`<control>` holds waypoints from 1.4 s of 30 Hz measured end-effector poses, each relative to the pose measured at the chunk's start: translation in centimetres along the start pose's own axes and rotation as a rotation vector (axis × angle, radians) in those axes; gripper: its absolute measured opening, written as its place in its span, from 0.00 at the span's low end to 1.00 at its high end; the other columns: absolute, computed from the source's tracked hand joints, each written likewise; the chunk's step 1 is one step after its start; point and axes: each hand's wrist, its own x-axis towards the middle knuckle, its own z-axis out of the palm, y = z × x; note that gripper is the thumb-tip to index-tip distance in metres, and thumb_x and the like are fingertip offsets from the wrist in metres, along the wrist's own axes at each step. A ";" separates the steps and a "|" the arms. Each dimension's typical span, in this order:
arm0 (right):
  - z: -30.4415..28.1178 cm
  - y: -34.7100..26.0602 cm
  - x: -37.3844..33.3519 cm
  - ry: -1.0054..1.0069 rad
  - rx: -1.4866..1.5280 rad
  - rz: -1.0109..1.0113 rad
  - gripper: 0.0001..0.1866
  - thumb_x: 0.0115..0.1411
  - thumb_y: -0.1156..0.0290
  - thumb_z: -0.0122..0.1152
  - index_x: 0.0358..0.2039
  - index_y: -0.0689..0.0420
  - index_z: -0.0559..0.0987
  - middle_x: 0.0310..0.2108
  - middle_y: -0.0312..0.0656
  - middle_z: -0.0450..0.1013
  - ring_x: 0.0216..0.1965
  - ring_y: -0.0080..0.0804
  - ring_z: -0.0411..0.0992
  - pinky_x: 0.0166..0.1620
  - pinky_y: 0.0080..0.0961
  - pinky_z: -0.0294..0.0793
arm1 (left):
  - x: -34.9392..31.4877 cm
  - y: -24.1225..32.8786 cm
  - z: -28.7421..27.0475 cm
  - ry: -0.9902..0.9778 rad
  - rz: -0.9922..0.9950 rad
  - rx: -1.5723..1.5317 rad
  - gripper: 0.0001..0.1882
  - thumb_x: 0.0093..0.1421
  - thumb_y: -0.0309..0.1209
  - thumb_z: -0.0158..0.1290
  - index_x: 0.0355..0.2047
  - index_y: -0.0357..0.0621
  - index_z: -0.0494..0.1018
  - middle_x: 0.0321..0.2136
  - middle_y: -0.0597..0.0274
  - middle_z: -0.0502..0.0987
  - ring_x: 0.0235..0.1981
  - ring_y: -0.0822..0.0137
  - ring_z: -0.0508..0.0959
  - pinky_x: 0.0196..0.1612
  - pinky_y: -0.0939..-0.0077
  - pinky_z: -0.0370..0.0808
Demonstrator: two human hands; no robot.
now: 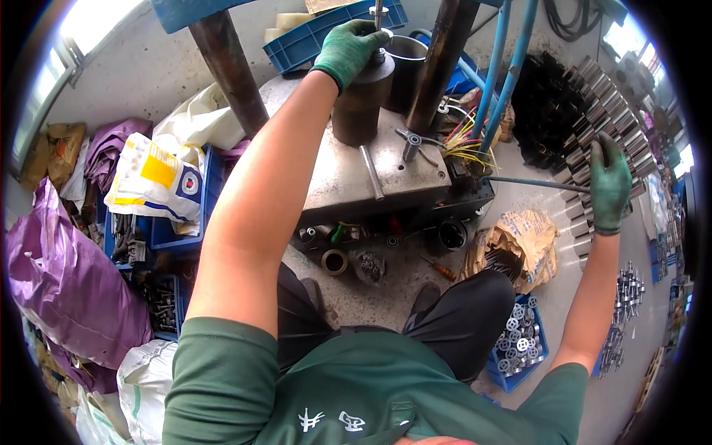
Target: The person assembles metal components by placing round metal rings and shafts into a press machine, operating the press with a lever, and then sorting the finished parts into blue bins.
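Note:
My left hand (348, 53), in a green glove, reaches up to the top of a dark steel cylinder (356, 111) on the press table. Its fingers close around a small shiny metal part (380, 55) on that cylinder, beneath a thin upright rod (379, 13); the fingers partly hide the part. Out to the right, my right hand (612, 185), also gloved in green, has its fingers pointing up with a gap at the thumb. The end of a long lever bar (538, 183) meets this hand near the palm. A loose metal rod (371, 172) lies before the cylinder.
Dark pillars (222, 67) flank the steel press table (326, 182). A hollow cylinder (406, 74) stands behind. Colored wires (467, 141) bunch at right. Stacked metal tubes (604, 96), a torn paper sack (530, 245) and a blue crate (512, 378) stand right; purple bags (70, 289) lie left.

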 end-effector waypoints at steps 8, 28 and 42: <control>-1.0 2.5 -0.4 -0.219 0.051 0.120 0.20 0.73 0.66 0.62 0.61 0.61 0.80 0.54 0.46 0.82 0.51 0.32 0.81 0.56 0.27 0.79 | 0.4 -0.5 0.1 0.001 -0.014 -0.035 0.20 0.66 0.37 0.67 0.55 0.40 0.81 0.42 0.61 0.87 0.41 0.71 0.85 0.50 0.75 0.82; -7.7 -4.0 -14.8 -1.176 -0.024 -0.037 0.13 0.61 0.66 0.64 0.42 0.60 0.87 0.40 0.54 0.82 0.43 0.54 0.81 0.48 0.44 0.81 | 0.2 0.2 0.2 0.013 -0.022 -0.014 0.21 0.66 0.37 0.67 0.55 0.40 0.81 0.44 0.60 0.86 0.43 0.70 0.84 0.53 0.73 0.81; -7.7 -5.7 -13.1 -1.139 0.074 0.011 0.13 0.60 0.73 0.61 0.44 0.62 0.86 0.42 0.54 0.82 0.43 0.55 0.81 0.49 0.42 0.81 | 0.4 -0.1 -0.1 -0.010 -0.037 0.015 0.22 0.64 0.41 0.69 0.52 0.40 0.82 0.42 0.61 0.86 0.42 0.71 0.83 0.53 0.73 0.80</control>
